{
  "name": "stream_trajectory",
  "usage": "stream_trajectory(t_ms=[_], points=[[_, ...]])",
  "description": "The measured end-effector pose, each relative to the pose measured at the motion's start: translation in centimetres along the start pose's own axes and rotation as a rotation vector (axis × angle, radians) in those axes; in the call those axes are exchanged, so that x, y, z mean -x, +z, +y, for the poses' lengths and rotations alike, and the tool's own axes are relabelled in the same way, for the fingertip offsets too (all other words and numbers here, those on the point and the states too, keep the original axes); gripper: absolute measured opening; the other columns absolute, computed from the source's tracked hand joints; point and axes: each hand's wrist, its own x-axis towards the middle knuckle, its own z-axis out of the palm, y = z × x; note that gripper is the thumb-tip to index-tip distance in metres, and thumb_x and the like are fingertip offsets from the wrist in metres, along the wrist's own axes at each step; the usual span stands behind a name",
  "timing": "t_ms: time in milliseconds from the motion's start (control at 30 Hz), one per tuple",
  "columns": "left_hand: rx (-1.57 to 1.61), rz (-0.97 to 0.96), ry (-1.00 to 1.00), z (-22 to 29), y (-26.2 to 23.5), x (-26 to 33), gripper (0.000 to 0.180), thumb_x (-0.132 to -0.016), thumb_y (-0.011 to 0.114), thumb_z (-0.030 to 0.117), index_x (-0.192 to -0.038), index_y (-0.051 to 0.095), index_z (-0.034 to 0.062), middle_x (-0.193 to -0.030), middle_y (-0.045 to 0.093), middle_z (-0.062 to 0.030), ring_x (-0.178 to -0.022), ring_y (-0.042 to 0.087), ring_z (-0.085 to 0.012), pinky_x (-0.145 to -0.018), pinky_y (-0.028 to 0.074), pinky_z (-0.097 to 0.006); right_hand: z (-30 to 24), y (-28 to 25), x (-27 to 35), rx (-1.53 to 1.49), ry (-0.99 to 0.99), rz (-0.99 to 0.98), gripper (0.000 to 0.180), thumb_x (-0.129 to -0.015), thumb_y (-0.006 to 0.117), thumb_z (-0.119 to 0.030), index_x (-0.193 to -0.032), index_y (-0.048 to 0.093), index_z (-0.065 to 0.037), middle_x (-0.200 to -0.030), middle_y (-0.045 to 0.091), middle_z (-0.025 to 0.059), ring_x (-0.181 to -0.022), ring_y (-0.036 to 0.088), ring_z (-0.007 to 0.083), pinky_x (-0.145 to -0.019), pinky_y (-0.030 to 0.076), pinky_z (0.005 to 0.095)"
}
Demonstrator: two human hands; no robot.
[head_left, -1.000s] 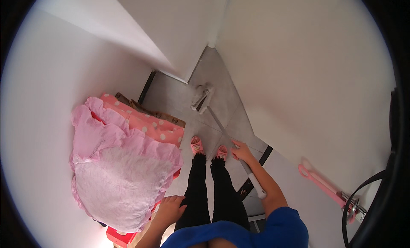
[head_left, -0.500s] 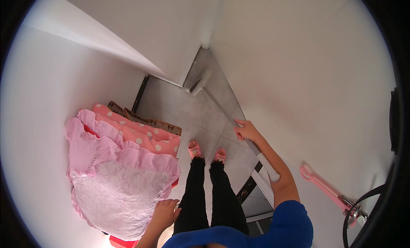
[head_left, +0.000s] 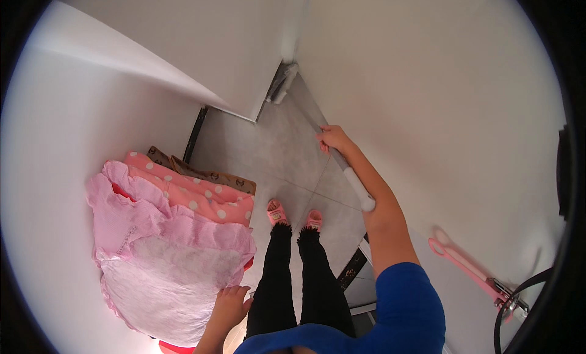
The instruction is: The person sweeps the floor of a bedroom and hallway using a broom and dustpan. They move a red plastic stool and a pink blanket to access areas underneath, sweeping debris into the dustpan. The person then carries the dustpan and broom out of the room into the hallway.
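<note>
My right hand point(head_left: 333, 138) is closed around the grey pole of a long-handled floor mop point(head_left: 357, 186). The pole's white end lies along my right forearm. Its pale, narrow head point(head_left: 281, 83) is on the grey tiles in the far corner, between the white panel's edge and the right wall. My left hand point(head_left: 231, 305) is low down beside a pink frilled cover point(head_left: 168, 281), its fingers stretched out and resting at the cover's edge. No held thing shows in it.
A pink polka-dot cloth point(head_left: 195, 198) and a brown patterned bag point(head_left: 213, 177) lie at the pile's far end. White walls point(head_left: 427, 110) close in on both sides. A pink handle-shaped thing point(head_left: 464, 262) hangs on the right wall by a metal fitting. My pink sandals point(head_left: 276, 212) stand on the tiles.
My right hand has moved forward and slightly left, pushing the mop head farther into the far corner. My left hand has stayed at the pink cover's edge.
</note>
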Motion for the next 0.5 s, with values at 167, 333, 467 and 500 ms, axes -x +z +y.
stream_trajectory(t_ms=[167, 333, 467, 500], points=[[0.141, 0.118, 0.112, 1.2, -0.5, -0.8, 0.028, -0.077, 0.056, 0.019, -0.102, 0.052, 0.0059, -0.098, 0.056, -0.0146, -0.092, 0.051, -0.0317, -0.081, 0.039, -0.041, 5.2, -0.4, 1.1, -0.12, 0.213, -0.04, 0.056, -0.075, 0.048, -0.006, -0.123, 0.026, 0.013, -0.052, 0.051, 0.0084, -0.04, 0.049, 0.0154, -0.038, 0.039, 0.0282], [0.077, 0.113, 0.12, 1.2, -1.4, -0.1, 0.028, -0.077, 0.056, 0.019, -0.101, 0.052, 0.0061, -0.097, 0.055, -0.0143, -0.092, 0.051, -0.0311, -0.082, 0.038, -0.04, 12.3, 2.6, 14.3, -0.128, 0.361, 0.063, 0.054, -0.079, 0.051, -0.009, -0.129, 0.031, -0.004, -0.051, 0.048, 0.0044, -0.039, 0.045, 0.0113, -0.035, 0.036, 0.0248], [0.074, 0.11, 0.132, 0.8, -1.0, 0.3, 0.028, -0.077, 0.056, 0.019, -0.102, 0.052, 0.0063, -0.097, 0.056, -0.014, -0.093, 0.051, -0.0309, -0.083, 0.038, -0.039, 13.0, 5.1, 24.1, -0.118, 0.508, 0.199, 0.055, -0.078, 0.052, -0.007, -0.129, 0.032, -0.006, -0.049, 0.046, 0.0039, -0.036, 0.044, 0.0107, -0.035, 0.036, 0.0244], [0.082, 0.124, 0.146, 0.7, -0.8, 0.4, 0.028, -0.076, 0.057, 0.018, -0.101, 0.052, 0.006, -0.096, 0.056, -0.0131, -0.092, 0.051, -0.03, -0.082, 0.038, -0.039, 12.7, 5.6, 25.9, -0.072, 0.482, 0.186, 0.054, -0.078, 0.052, -0.008, -0.129, 0.033, -0.006, -0.049, 0.045, 0.004, -0.037, 0.045, 0.0113, -0.036, 0.037, 0.025]])
